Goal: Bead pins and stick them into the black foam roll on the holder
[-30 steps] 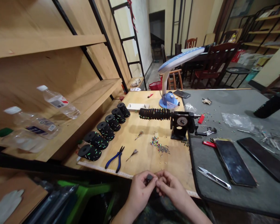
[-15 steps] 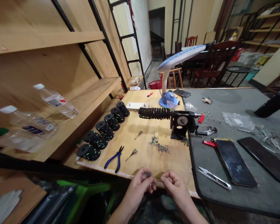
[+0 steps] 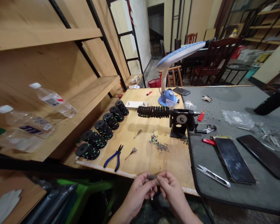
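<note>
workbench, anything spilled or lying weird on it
Yes. Small coloured beads lie spilled in a loose heap on the wooden bench top in front of the black hand-crank winder, with more bits strewn over the grey mat. On the left shelf, clear plastic bottles lie tipped on their sides.

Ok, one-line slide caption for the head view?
Left hand and right hand meet at a small dark piece by the workbench; pliers and beads beyond.

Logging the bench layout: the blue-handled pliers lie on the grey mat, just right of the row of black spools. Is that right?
Not quite. The head view shows the pliers lying on the wooden table, not on the grey mat. They do lie just right of the row of black spools.
</note>
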`<state>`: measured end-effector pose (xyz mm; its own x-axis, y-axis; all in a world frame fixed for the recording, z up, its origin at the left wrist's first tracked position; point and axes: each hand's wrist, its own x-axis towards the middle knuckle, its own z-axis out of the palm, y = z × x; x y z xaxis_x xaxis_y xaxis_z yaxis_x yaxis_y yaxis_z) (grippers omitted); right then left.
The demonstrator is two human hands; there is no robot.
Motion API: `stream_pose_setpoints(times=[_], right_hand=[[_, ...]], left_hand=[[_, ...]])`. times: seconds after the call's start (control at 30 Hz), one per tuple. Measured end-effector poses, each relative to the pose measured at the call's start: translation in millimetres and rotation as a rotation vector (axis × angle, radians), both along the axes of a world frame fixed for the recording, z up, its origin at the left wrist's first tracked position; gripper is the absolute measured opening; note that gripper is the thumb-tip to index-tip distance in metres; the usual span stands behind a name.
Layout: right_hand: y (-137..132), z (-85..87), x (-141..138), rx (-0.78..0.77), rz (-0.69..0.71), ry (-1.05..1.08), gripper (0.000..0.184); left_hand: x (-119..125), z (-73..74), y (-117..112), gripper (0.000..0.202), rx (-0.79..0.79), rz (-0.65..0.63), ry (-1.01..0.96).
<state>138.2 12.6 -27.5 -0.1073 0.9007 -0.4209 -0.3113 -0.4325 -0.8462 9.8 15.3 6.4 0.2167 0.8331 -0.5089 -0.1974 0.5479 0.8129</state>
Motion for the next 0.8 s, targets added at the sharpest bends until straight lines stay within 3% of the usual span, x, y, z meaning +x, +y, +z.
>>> stream_pose_setpoints(times=[0.37,0.57,0.8], right_hand=[[1.3,7.6,-0.5,0.016,0.029,0.022,0.052],[0.2,6.5,-1.1,0.023,0.01,0.066,0.053],[-1.8,3.9,-3.3,0.002,0.009,0.025,0.056]], left_hand=[[1.3,-3.5,-1.4,0.026,0.019,-0.045,0.008],[3.3,-6.0,-3.6,0.028,0.023,0.009,-0.042],[6.4,-8.8,-6.3,0.028,0.028,0.059,0.03]])
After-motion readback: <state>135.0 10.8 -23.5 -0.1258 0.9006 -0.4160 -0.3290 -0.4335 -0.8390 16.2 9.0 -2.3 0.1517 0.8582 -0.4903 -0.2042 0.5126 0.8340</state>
